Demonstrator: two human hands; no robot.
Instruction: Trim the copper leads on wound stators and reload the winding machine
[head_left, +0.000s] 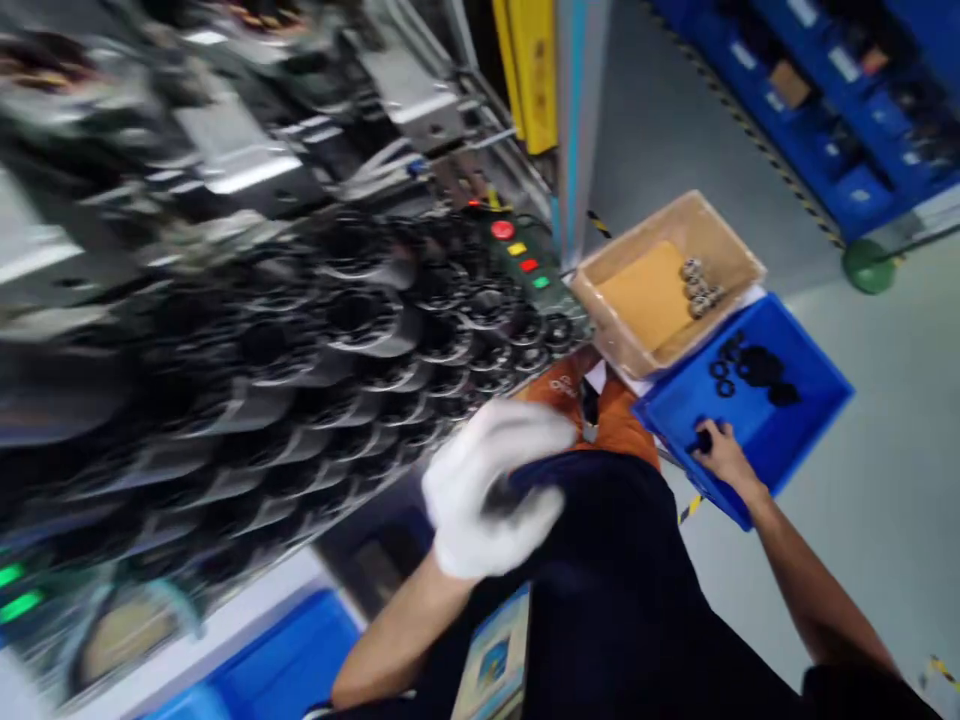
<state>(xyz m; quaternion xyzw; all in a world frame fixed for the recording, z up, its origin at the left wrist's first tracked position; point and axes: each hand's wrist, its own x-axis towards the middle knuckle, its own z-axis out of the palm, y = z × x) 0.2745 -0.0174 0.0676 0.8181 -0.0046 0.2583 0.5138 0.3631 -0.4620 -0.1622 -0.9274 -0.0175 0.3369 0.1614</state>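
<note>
My left hand [487, 490], in a white glove and blurred by motion, is in front of my dark clothing beside the rows of metal cylinders. Its fingers curve apart from the thumb, and no held thing shows between them. My bare right hand [726, 456] is over the near-left side of a blue bin [806, 430]. Between its thumb and fingers it pinches a small black part [703, 440], partly hidden by the fingers. Several black rings and parts [759, 367] lie farther back in the bin.
Dark hollow metal cylinders [360, 315] fill the machine bed at left. A control panel [521, 255] with coloured buttons stands at its end. A tan box [615, 330] holding small metal parts adjoins the blue bin. Blue shelving [855, 190] is at the upper right.
</note>
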